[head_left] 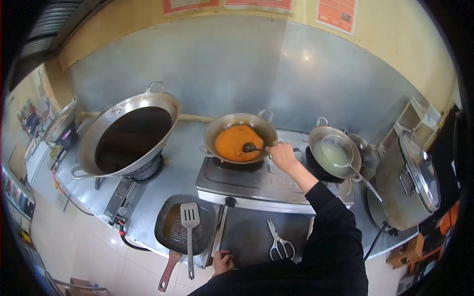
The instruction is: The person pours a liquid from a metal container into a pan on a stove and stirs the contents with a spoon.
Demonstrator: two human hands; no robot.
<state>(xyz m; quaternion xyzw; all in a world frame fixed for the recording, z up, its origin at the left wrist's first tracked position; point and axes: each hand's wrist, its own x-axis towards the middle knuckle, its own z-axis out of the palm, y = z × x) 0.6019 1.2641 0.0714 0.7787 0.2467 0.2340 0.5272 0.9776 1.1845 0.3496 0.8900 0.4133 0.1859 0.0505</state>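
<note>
My right hand (283, 156) is closed around the handle of a dark ladle (250, 147). The ladle's bowl sits in thick orange sauce (234, 139) inside a metal wok (267, 129) on a two-burner gas stove (247, 183). My left hand (223, 261) rests low at the counter's front edge, fingers curled, with nothing visible in them. Just left of it, a grey slotted spatula (189, 222) lies across a square grill pan (165, 219) with a reddish handle. To its right, white-handled scissors (281, 245) lie on a dark surface (247, 237).
A large wok of dark liquid (165, 106) stands on a burner at left. On the stove's right burner, a smaller wok (318, 133) of pale liquid has a strainer (338, 150) across it. A big lidded pot (395, 197) stands far right. A metal backsplash (222, 64) rises behind.
</note>
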